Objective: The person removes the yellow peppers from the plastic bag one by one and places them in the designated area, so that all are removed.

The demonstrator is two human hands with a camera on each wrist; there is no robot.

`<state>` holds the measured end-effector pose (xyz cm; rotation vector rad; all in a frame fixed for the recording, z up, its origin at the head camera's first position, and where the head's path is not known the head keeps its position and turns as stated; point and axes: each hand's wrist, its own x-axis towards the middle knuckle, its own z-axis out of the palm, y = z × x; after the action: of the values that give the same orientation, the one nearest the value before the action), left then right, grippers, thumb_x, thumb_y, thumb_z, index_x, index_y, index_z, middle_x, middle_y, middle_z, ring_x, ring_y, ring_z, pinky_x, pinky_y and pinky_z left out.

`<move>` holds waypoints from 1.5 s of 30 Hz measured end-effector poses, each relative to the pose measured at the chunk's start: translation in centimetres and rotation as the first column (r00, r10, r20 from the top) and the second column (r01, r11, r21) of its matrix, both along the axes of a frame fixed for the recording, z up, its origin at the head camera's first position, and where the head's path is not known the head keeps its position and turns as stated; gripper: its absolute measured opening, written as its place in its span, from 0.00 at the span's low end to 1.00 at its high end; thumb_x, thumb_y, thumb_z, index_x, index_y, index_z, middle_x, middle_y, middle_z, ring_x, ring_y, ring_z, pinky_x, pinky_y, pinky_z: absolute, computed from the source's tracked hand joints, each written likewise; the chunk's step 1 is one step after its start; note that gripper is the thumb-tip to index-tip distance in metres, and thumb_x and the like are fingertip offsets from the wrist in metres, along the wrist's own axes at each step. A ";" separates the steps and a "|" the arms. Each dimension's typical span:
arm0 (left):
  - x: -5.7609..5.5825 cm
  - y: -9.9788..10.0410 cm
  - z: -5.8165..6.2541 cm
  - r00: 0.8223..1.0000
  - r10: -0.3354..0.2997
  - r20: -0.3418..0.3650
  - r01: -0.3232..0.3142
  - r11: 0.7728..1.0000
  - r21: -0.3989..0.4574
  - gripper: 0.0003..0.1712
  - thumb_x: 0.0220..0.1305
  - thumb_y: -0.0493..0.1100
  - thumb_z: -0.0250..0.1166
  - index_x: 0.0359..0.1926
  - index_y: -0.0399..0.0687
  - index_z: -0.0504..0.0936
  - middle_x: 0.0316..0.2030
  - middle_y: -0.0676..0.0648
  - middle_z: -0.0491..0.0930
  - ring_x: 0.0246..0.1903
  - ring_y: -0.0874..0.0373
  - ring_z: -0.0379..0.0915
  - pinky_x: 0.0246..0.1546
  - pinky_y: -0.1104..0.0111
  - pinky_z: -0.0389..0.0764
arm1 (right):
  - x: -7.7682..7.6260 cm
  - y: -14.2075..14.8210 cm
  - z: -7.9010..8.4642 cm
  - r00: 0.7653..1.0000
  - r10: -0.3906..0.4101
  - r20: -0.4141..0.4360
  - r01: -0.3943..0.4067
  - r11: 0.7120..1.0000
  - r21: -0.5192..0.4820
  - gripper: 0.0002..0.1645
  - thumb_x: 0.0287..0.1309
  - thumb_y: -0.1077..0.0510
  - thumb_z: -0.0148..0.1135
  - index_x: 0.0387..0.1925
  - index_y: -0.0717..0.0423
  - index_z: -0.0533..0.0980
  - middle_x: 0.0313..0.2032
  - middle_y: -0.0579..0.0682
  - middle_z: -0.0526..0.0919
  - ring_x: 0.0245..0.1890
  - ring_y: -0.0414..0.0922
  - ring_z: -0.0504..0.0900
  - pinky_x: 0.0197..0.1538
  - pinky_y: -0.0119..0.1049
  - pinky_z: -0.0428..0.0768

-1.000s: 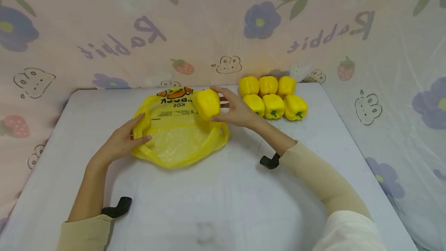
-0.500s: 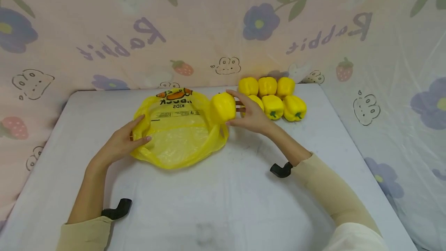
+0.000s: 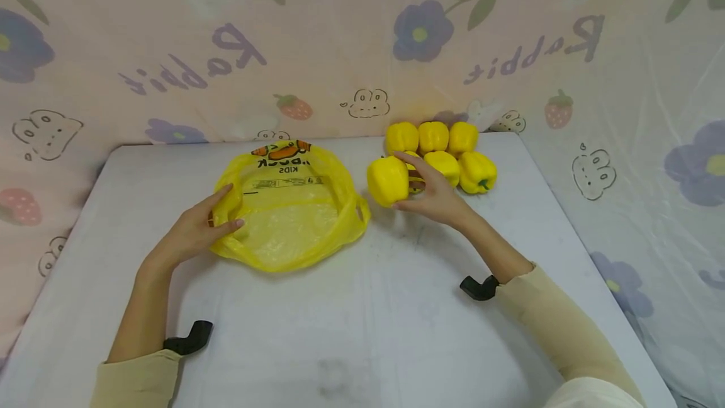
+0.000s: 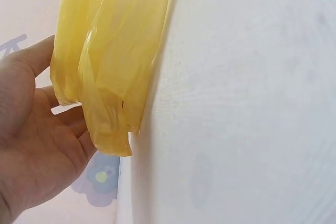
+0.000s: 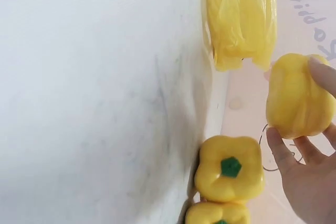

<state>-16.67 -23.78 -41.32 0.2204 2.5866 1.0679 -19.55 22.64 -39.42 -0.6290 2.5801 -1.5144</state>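
A yellow plastic carrier bag (image 3: 291,232) with printing on it lies at the left middle of the table, its mouth spread wide. My left hand (image 3: 189,232) holds the bag's left rim between thumb and fingers; the left wrist view shows the bag's side wall (image 4: 118,66) hanging past those fingers. Right of the bag, my right hand (image 3: 438,197) grips a yellow bell pepper (image 3: 387,181) between thumb and fingertips. In the right wrist view this bell pepper (image 5: 296,98) is raised above the tabletop, apart from the bag.
Several more yellow bell peppers (image 3: 477,172) stand in two rows at the back right, partly behind my right hand. They rest on a white-covered table (image 3: 351,332). A printed curtain (image 3: 340,30) hangs along the back and sides. Black camera mounts (image 3: 192,337) sit on both wrists.
My right hand has moved right with the bell pepper, from over the bag's right side to in front of the pepper rows. The left hand and bag have stayed put.
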 end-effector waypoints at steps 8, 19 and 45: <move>0.1 0.0 0.1 1.000 -0.004 0.000 0.004 1.000 0.002 0.55 0.65 0.64 0.63 0.80 0.48 0.43 0.75 0.28 0.46 0.73 0.30 0.42 0.67 0.34 0.50 | 1.5 2.2 -0.5 0.999 -0.034 -0.012 0.034 0.998 0.057 0.56 0.47 0.63 0.79 0.75 0.49 0.59 0.73 0.50 0.60 0.68 0.54 0.66 0.67 0.52 0.70; 0.0 0.1 0.2 1.000 0.003 0.009 -0.003 1.000 -0.011 0.55 0.65 0.64 0.62 0.80 0.49 0.43 0.74 0.27 0.46 0.72 0.29 0.42 0.67 0.34 0.50 | 3.5 4.6 -0.5 0.996 -0.094 -0.005 0.094 0.991 0.090 0.54 0.47 0.60 0.79 0.74 0.47 0.61 0.70 0.53 0.65 0.61 0.55 0.70 0.64 0.55 0.72; -0.1 0.1 0.1 1.000 0.000 0.018 0.000 1.000 0.009 0.54 0.66 0.62 0.63 0.80 0.48 0.44 0.74 0.28 0.47 0.71 0.31 0.46 0.67 0.35 0.52 | 4.6 6.7 -3.9 0.986 -0.159 0.047 0.149 0.973 0.174 0.57 0.47 0.61 0.79 0.75 0.49 0.58 0.72 0.56 0.61 0.62 0.59 0.71 0.62 0.53 0.75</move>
<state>-16.81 -23.65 -41.17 0.2121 2.5662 1.0768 -14.92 29.38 -43.30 -0.3669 2.7283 -1.3096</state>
